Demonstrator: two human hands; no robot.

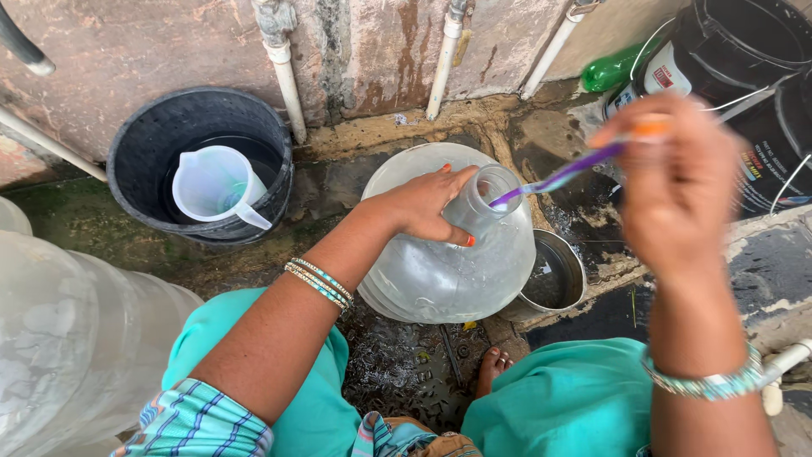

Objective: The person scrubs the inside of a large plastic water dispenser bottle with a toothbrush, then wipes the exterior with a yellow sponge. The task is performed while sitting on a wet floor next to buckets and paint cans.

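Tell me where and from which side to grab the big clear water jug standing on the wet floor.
Take the clear water jug by its narrow neck, from the side, as the left hand does now. The round body is probably too wide and wet for one hand, while the neck is slim enough to wrap. Come from the left, since the purple brush held by the right hand enters the mouth from the right.

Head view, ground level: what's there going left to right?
Clear plastic drum → black bucket holding a white jug → big clear water bottle gripped by the left hand → steel bowl → black buckets.
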